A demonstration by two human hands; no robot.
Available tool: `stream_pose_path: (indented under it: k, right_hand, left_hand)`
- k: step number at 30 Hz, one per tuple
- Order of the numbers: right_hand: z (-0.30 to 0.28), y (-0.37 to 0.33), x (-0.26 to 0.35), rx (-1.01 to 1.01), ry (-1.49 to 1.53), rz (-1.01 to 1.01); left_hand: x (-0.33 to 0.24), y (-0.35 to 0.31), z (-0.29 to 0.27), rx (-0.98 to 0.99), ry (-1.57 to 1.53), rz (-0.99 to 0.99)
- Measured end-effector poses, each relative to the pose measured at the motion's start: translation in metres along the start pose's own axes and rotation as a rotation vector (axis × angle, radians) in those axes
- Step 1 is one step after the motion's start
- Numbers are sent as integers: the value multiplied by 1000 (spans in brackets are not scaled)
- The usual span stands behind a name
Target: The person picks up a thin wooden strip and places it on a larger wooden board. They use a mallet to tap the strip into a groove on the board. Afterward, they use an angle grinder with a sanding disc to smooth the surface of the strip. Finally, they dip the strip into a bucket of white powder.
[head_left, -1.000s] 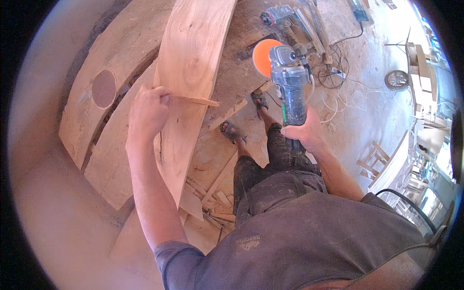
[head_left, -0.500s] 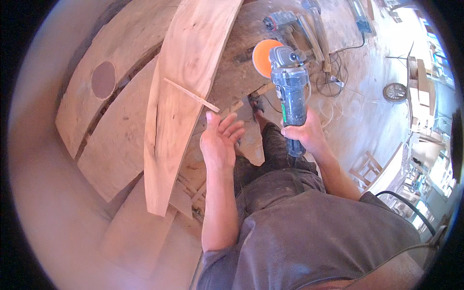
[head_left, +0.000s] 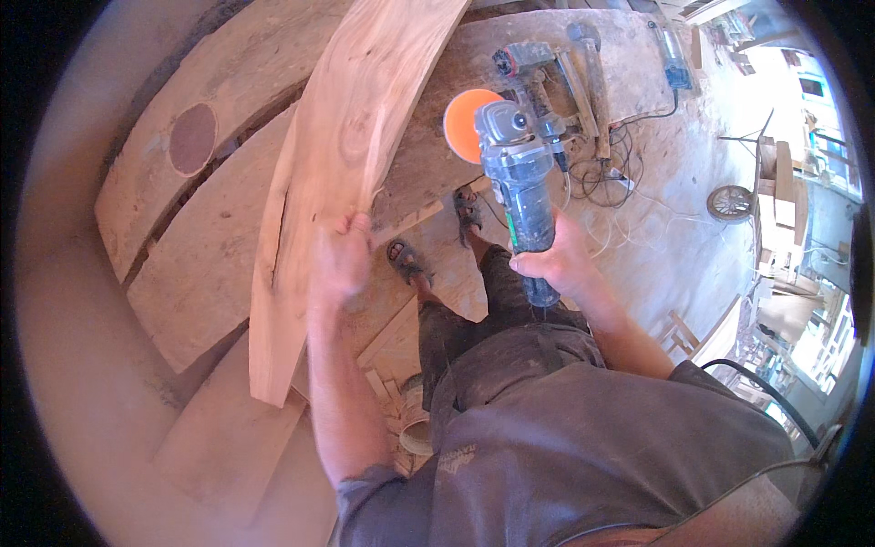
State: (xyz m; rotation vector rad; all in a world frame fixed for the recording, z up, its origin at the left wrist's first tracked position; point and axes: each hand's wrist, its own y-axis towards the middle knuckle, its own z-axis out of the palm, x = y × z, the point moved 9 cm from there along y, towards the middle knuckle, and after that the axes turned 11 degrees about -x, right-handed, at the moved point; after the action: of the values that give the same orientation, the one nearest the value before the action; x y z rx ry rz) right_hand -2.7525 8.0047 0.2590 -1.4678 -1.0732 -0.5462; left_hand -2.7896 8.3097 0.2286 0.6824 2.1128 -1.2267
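My right hand (head_left: 558, 260) is wrapped round the grey-and-black body of an angle grinder (head_left: 527, 196), held upright with its head at the top. On the grinder's left side an orange disc (head_left: 465, 126) faces away from me. Over the right edge of a long wooden board (head_left: 342, 128), my left hand (head_left: 344, 257) is closed, smeared by motion. A thin strip of wood (head_left: 374, 164) rises blurred from its fingers.
A round brown sanding disc (head_left: 192, 139) lies on a wide slab (head_left: 228, 77) at the left. Beyond the grinder are another power tool (head_left: 523, 58), timber offcuts (head_left: 574, 82) and tangled cords (head_left: 620, 150). A pail (head_left: 416, 436) stands by my legs.
My left hand has swung left over the board and closed on the wood strip, which lay across the board before. The grinder has shifted slightly left and down in my right hand.
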Motion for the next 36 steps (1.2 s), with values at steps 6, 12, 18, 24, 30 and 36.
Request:
stream_pose_path:
  k: [6,12,18,24,30,36]
  right_hand:
    - [15,-9,11,22,-117,-29]
    - [27,-4,10,31,-151,-101]
    - [39,-1,4,58,-222,-93]
    - [54,-7,8,50,-235,-69]
    - [75,-13,4,105,-247,40]
    - [72,-10,6,19,-226,-62]
  left_hand:
    - [-12,42,-19,161,271,33]
    - [-32,49,-11,195,325,-15]
    - [-28,67,-23,98,324,-60]
    - [-39,71,-24,125,406,-35]
    - [-40,73,-26,148,428,27]
    - [-41,73,-25,143,429,55]
